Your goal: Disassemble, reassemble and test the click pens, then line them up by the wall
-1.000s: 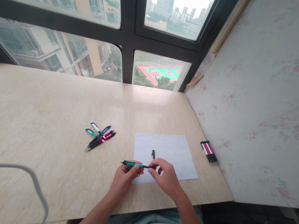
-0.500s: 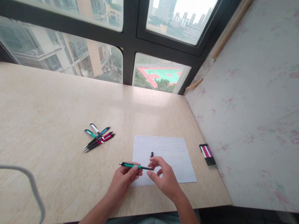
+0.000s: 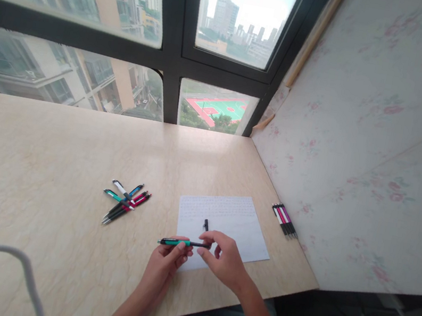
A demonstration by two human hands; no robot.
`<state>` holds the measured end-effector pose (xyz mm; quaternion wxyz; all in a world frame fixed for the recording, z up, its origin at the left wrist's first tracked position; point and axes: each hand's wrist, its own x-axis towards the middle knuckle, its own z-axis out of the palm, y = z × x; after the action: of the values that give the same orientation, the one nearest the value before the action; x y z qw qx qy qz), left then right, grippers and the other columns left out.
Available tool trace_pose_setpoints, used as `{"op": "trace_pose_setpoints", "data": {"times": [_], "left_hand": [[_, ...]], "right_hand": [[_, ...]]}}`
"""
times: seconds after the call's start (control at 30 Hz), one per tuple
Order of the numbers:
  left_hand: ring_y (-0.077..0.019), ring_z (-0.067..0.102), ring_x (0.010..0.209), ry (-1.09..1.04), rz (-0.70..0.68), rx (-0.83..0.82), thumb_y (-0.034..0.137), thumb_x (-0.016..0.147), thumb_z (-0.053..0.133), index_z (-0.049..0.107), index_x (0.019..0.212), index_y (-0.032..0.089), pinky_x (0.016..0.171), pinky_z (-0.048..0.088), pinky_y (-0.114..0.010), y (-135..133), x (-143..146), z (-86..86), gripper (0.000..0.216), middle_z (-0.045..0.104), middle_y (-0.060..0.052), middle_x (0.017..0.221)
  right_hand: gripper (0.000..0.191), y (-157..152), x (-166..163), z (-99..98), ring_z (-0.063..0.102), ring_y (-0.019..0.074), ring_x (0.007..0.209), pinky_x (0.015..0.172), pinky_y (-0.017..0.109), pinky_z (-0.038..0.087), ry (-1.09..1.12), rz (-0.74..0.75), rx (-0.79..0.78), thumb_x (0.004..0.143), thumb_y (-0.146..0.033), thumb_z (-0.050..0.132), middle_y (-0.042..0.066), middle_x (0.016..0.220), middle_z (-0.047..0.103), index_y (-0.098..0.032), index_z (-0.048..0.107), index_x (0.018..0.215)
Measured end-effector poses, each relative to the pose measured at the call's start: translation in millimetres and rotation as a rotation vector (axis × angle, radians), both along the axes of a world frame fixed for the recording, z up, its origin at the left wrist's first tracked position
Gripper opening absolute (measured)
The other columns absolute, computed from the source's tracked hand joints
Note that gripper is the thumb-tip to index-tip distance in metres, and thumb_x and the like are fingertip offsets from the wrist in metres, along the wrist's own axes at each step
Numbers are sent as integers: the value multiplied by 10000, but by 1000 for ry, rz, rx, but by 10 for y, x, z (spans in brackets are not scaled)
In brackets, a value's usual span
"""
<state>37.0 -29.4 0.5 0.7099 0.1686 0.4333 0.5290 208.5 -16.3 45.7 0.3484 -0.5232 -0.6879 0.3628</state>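
My left hand pinches a green and black click pen by its green part, holding it level above the paper's near edge. The pen's black front end points right, between the spread thumb and forefinger of my right hand. Whether a right finger touches the pen's front end is hard to see. On the written sheet of paper, just beyond my right fingers, lies a small black piece that looks like a pen cap, partly hidden by the hand.
A loose, crossed pile of pens lies to the left on the marbled tabletop. Several pens in a neat row rest at the right by the flowered wall. A grey cable-like tube curves across the lower left.
The whole view has shifted slightly. My right hand has come a little closer around the pen's front end, and more of the black piece on the paper shows. My left hand keeps its hold.
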Motion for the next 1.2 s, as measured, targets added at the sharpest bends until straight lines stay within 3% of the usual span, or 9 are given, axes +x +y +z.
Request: {"op": "trace_pose_setpoints", "data": {"times": [0.17,0.33,0.5,0.77,1.0,1.2], "left_hand": [[-144,652,729,-15,-8,-5,285,655,814,714,886,124,654,494,-212,-7,14,8,299,719,-68,781],[-149,661,747,-33,-17,14,270,670,806,710,891,124,659,499,-209,-13,7,14,281,717,-64,788],[-130,662,722,-62,30,-31,267,654,819,707,886,117,643,509,-190,1,-9,6,298,718,-69,791],[-115,668,702,-106,80,-42,271,659,822,704,886,111,620,525,-163,23,-36,-3,302,722,-78,797],[-119,675,723,-152,97,-26,230,699,795,702,904,106,634,539,-164,23,-58,-49,257,721,-81,805],[-116,672,704,-167,98,-32,222,674,813,704,898,107,622,537,-160,17,-40,-35,275,717,-76,784]], "right_hand": [[406,15,15,15,583,130,617,612,248,415,-68,51,-5,961,-325,422,7,626,639,-183,648,657],[64,29,46,27,581,140,681,572,232,411,-73,39,62,836,-217,606,5,752,655,-205,664,810],[140,48,92,58,588,141,743,551,212,431,-10,17,121,775,-90,587,8,800,628,-211,639,820],[91,58,321,95,618,163,782,598,241,468,25,-76,75,821,-211,601,33,858,674,-209,666,884],[223,130,643,-129,629,206,828,606,266,484,87,-267,-56,832,-365,594,73,900,683,-183,680,927],[166,251,483,-434,612,196,728,672,309,479,-161,-347,77,814,-304,579,67,819,685,-182,692,817]]}}
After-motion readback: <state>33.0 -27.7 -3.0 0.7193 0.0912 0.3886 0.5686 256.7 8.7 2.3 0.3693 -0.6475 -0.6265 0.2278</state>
